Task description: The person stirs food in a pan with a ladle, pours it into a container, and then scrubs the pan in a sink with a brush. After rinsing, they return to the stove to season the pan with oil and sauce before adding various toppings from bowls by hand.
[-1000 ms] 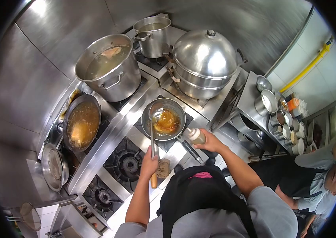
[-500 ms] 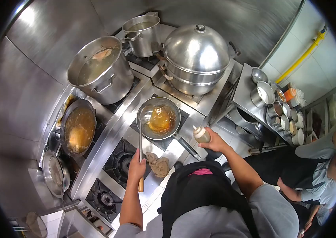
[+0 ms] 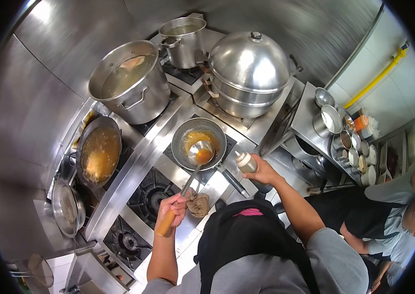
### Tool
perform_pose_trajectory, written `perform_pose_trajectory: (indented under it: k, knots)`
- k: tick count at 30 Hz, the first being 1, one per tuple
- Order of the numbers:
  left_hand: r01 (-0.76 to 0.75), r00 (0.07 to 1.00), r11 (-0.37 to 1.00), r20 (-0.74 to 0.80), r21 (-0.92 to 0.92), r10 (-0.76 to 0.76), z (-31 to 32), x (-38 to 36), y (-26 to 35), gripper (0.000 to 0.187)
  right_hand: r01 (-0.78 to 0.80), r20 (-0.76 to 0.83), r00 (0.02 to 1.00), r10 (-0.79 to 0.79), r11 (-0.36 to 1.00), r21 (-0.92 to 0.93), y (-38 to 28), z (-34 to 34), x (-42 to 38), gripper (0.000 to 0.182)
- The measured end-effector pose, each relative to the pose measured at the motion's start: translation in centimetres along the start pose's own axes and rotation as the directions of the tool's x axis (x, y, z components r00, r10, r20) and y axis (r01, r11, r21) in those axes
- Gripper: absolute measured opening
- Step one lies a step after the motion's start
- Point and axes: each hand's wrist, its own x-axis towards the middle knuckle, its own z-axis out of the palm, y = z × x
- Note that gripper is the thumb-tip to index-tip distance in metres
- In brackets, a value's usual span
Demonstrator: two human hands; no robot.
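My left hand (image 3: 170, 213) is closed around the wooden handle of a ladle (image 3: 189, 183). The ladle's bowl sits over the middle of a frying pan (image 3: 180, 134), with amber sauce showing in it. More of the glossy brown sauce (image 3: 195, 139) lies in the pan behind the bowl. To the right of the pan, my right hand (image 3: 263, 172) grips a squeeze bottle (image 3: 246, 163), its pale nozzle tilted up toward the pan. The pan's dark handle (image 3: 233, 181) points toward me, between my two hands. A crumpled brown cloth (image 3: 198, 206) rests beside my left hand.
A wok of bubbling oil (image 3: 100, 152) stands at left, with a large stockpot (image 3: 143, 98) behind it. A domed steamer (image 3: 249, 68) is beyond the pan. Bare burners (image 3: 154, 196) are at front left. Small containers (image 3: 354, 142) crowd the right shelf; a co-worker (image 3: 388, 210) stands there.
The ladle's bowl has moved from the pan's left side to its middle and now holds sauce. My left hand has turned, tilting the handle. The bottle stays in my right hand.
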Motion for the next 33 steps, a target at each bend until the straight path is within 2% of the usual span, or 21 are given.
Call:
perform_pose_trajectory:
  k: [2,3,4,5,6,8,9,10,12,13,15,16,18,22,24,25,28,29,30,32,33]
  knots:
    - [0.008,1.0,1.0,0.01,-0.008,-0.008,0.1,0.0,-0.3,0.02,0.0,0.026,1.0,0.001,1.0,-0.027,-0.4,0.3,0.6,0.081]
    - [-0.087,0.994,0.951,-0.032,0.298,0.101,0.7,0.0,-0.9,0.023,0.003,0.029,1.0,-0.003,1.0,-0.027,-0.5,0.5,1.0,0.081]
    - [-0.153,0.976,0.801,-0.037,0.579,0.213,1.2,0.1,-1.2,0.025,-0.005,0.04,0.999,0.009,0.996,-0.095,-0.6,0.6,1.6,0.082]
    - [-0.128,0.949,0.632,-0.09,0.765,0.301,1.4,0.1,-1.3,0.029,-0.016,0.048,0.999,0.024,0.987,-0.161,-0.6,0.6,2.1,0.084]
    - [-0.127,0.951,0.631,-0.088,0.765,0.297,1.6,0.4,-1.7,0.029,-0.019,0.044,0.999,0.026,0.987,-0.162,-1.0,0.7,2.6,0.084]
    - [-0.004,0.824,0.087,-0.046,0.996,0.565,2.0,1.0,-2.7,0.041,-0.073,0.098,0.989,0.111,0.941,-0.33,-2.1,1.0,3.9,0.082]
    - [0.033,0.754,-0.085,0.031,0.996,0.656,1.2,1.7,-2.4,0.053,-0.068,0.109,0.987,0.114,0.932,-0.356,-2.3,1.3,4.5,0.084]
    - [0.034,0.754,-0.085,0.03,0.996,0.656,-1.0,3.3,-1.4,0.053,-0.07,0.109,0.987,0.115,0.932,-0.355,-2.9,1.5,5.1,0.084]
    - [0.045,0.6,-0.501,0.377,0.864,0.706,-3.5,5.4,0.4,0.06,-0.127,0.192,0.953,0.233,0.887,-0.445,-4.2,1.8,6.4,0.089]
    - [0.046,0.596,-0.499,0.377,0.865,0.709,-3.1,5.5,0.1,0.06,-0.123,0.198,0.949,0.243,0.87,-0.477,-3.8,2.4,7.2,0.094]
    - [0.011,0.667,-0.222,0.158,0.975,0.728,-1.4,5.4,-1.1,0.06,-0.134,0.182,0.949,0.258,0.852,-0.507,-3.9,3.4,7.8,0.095]
    - [0.009,0.663,-0.221,0.159,0.975,0.731,-0.7,4.7,-1.2,0.06,-0.151,0.16,0.948,0.276,0.831,-0.535,-4.0,3.6,8.1,0.096]
    - [0.054,0.779,-0.111,0.028,0.992,0.627,0.1,3.7,-1.2,0.063,-0.152,0.2,0.935,0.294,0.839,-0.523,-4.1,3.6,8.5,0.094]
    - [0.021,0.708,-0.11,0.063,0.994,0.703,-0.6,4.4,-2.7,0.061,-0.184,0.238,0.917,0.319,0.871,-0.456,-4.3,3.5,8.1,0.089]
    - [-0.062,0.702,-0.03,0.065,0.998,0.71,-1.8,6.3,-2.6,0.058,-0.2,0.243,0.914,0.325,0.882,-0.427,-3.5,3.7,8.3,0.087]
    - [-0.134,0.754,0.069,0.056,0.989,0.654,-2.1,6.9,-2.6,0.056,-0.22,0.243,0.911,0.333,0.891,-0.396,-2.8,3.9,8.6,0.085]
    - [-0.098,0.856,0.149,0.007,0.984,0.518,-0.9,5.0,-2.8,0.056,-0.155,0.254,0.936,0.243,0.934,-0.322,-0.7,4.2,8.4,0.087]
    - [-0.088,0.849,0.163,-0.012,0.983,0.529,-0.2,3.7,-3.1,0.056,-0.159,0.246,0.938,0.244,0.934,-0.32,-0.2,4.1,8.0,0.087]
    - [-0.087,0.853,0.157,-0.008,0.984,0.522,0.5,3.0,-3.2,0.056,-0.097,0.216,0.964,0.154,0.962,-0.255,-0.1,4.0,7.3,0.088]
    - [0.026,0.739,-0.055,0.017,0.998,0.674,0.8,1.9,-3.5,0.058,-0.04,0.177,0.982,0.073,0.982,-0.186,0.0,3.7,6.0,0.089]
    - [-0.028,0.706,-0.241,0.19,0.97,0.683,-2.9,3.6,-1.8,0.06,-0.017,0.128,0.991,0.032,0.992,-0.122,-0.7,3.4,5.1,0.087]
